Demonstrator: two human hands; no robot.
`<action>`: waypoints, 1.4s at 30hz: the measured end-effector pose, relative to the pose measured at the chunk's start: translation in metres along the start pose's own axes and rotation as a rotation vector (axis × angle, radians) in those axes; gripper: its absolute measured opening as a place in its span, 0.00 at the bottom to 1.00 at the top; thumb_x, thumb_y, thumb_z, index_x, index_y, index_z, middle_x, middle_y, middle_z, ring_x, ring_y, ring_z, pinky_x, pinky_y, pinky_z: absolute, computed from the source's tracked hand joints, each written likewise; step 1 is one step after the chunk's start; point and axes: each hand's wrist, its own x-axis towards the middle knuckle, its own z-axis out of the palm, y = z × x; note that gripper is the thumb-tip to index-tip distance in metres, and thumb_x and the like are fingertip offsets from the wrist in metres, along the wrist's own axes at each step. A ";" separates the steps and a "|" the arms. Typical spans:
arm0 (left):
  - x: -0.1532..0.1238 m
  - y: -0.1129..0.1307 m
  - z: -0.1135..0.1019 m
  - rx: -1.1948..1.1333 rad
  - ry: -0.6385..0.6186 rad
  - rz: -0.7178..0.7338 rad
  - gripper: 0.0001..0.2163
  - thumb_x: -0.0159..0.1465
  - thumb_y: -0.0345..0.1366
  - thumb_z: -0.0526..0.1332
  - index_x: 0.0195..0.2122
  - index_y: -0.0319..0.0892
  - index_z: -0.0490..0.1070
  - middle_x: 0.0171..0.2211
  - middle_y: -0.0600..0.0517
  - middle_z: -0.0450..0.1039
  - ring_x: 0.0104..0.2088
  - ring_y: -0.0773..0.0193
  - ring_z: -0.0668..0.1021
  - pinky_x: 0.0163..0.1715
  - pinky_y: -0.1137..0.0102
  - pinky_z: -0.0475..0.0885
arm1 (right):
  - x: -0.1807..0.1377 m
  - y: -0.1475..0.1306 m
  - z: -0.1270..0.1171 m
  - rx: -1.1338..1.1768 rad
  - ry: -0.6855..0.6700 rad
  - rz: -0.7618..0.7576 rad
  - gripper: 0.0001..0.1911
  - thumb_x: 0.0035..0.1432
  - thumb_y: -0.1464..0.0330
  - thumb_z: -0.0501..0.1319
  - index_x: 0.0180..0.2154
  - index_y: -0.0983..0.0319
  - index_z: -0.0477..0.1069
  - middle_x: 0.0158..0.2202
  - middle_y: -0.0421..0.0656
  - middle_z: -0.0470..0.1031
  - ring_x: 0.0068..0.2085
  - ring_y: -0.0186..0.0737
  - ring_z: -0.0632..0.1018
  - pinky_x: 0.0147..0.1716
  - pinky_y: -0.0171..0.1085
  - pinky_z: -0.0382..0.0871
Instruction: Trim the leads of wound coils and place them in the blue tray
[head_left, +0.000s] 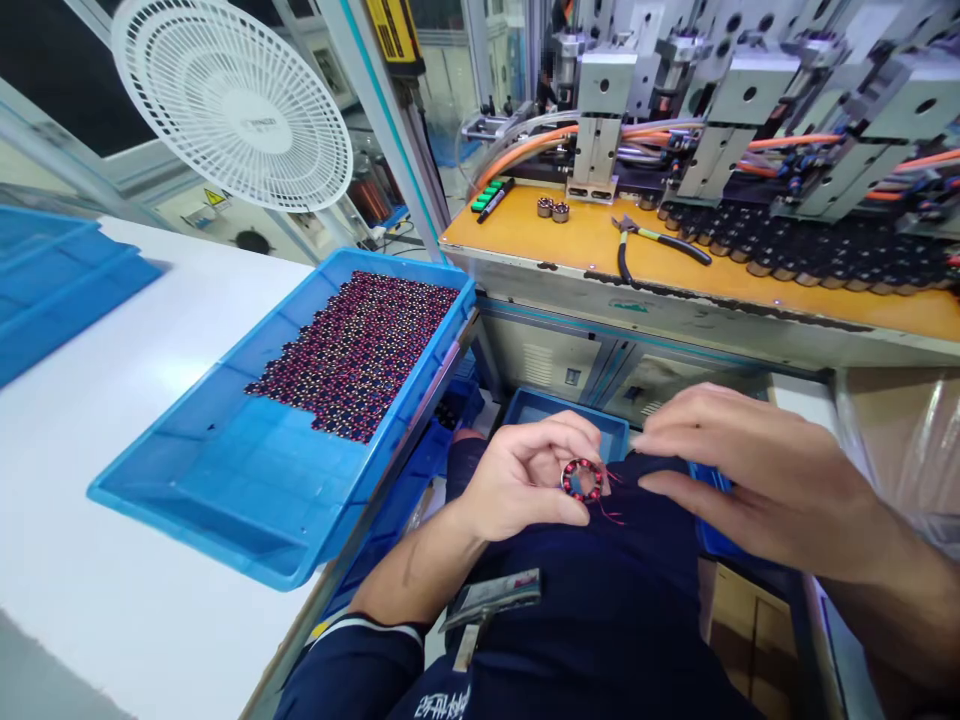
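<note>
My left hand (517,480) is closed around a small motor stator (570,484), a ring wound with red wire, pinched between thumb and fingers above my lap. Thin red wire ends stick out from its right side. To the right of these wires is my right hand (757,475), its thumb and fingers apart and nothing visible between them. On the left stands a blue plastic bin (217,500), where many similar red-wound stators (367,350) lie packed together toward the far end.
A white table (67,480) carries the bin and stacked blue bins (52,280). A white fan (240,110) stands behind. Ahead, a yellow workbench (525,240) holds pliers (660,240), two metal rings (553,210), a row of dark cylindrical parts (817,245) and machine heads (604,110).
</note>
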 end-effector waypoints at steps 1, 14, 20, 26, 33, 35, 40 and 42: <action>0.000 -0.001 0.001 -0.046 -0.010 -0.042 0.18 0.53 0.25 0.72 0.46 0.40 0.78 0.41 0.48 0.66 0.36 0.69 0.77 0.38 0.75 0.72 | 0.002 0.001 0.001 -0.049 0.027 -0.062 0.11 0.62 0.73 0.64 0.47 0.65 0.70 0.42 0.45 0.74 0.43 0.34 0.74 0.46 0.36 0.67; 0.000 -0.004 0.004 -0.156 0.017 -0.206 0.15 0.51 0.30 0.73 0.41 0.37 0.78 0.40 0.47 0.68 0.34 0.69 0.77 0.36 0.76 0.73 | 0.012 -0.002 0.008 0.037 0.074 -0.199 0.08 0.60 0.76 0.64 0.42 0.62 0.72 0.36 0.42 0.77 0.37 0.34 0.76 0.39 0.39 0.68; 0.004 -0.002 0.003 -0.063 0.028 -0.107 0.17 0.51 0.27 0.73 0.43 0.41 0.80 0.41 0.48 0.67 0.34 0.72 0.76 0.37 0.78 0.73 | 0.005 -0.005 0.021 0.000 0.193 -0.162 0.06 0.58 0.78 0.65 0.38 0.66 0.72 0.35 0.45 0.77 0.35 0.34 0.75 0.37 0.38 0.69; 0.005 -0.005 0.005 0.200 0.028 0.158 0.24 0.51 0.22 0.71 0.49 0.47 0.79 0.43 0.47 0.67 0.40 0.69 0.75 0.42 0.74 0.74 | -0.001 -0.013 0.044 0.078 0.350 0.012 0.06 0.59 0.80 0.61 0.39 0.67 0.70 0.33 0.45 0.73 0.35 0.32 0.75 0.37 0.33 0.72; -0.003 0.001 0.000 0.204 0.021 -0.080 0.25 0.53 0.28 0.73 0.52 0.40 0.72 0.36 0.49 0.73 0.35 0.73 0.75 0.39 0.79 0.71 | -0.004 -0.012 0.057 0.118 0.427 0.036 0.07 0.59 0.80 0.59 0.39 0.66 0.67 0.32 0.43 0.70 0.34 0.32 0.75 0.35 0.33 0.73; -0.006 0.003 0.001 0.197 0.017 -0.124 0.16 0.59 0.27 0.68 0.49 0.38 0.72 0.33 0.51 0.73 0.31 0.74 0.75 0.35 0.80 0.71 | -0.005 -0.011 0.056 0.112 0.416 0.041 0.07 0.59 0.80 0.59 0.39 0.65 0.67 0.32 0.43 0.70 0.34 0.32 0.74 0.36 0.33 0.73; -0.006 -0.001 0.008 0.119 0.058 0.007 0.20 0.63 0.18 0.60 0.52 0.44 0.70 0.40 0.52 0.74 0.36 0.73 0.80 0.38 0.77 0.76 | -0.007 -0.014 0.056 -0.009 0.433 0.081 0.09 0.59 0.81 0.60 0.40 0.66 0.66 0.34 0.44 0.70 0.36 0.30 0.73 0.36 0.30 0.69; -0.004 -0.003 0.010 0.111 0.032 0.096 0.22 0.59 0.15 0.62 0.51 0.43 0.72 0.48 0.49 0.70 0.39 0.71 0.80 0.42 0.75 0.77 | -0.009 -0.014 0.057 -0.043 0.432 0.121 0.11 0.59 0.81 0.59 0.42 0.65 0.65 0.35 0.44 0.70 0.37 0.31 0.72 0.36 0.31 0.67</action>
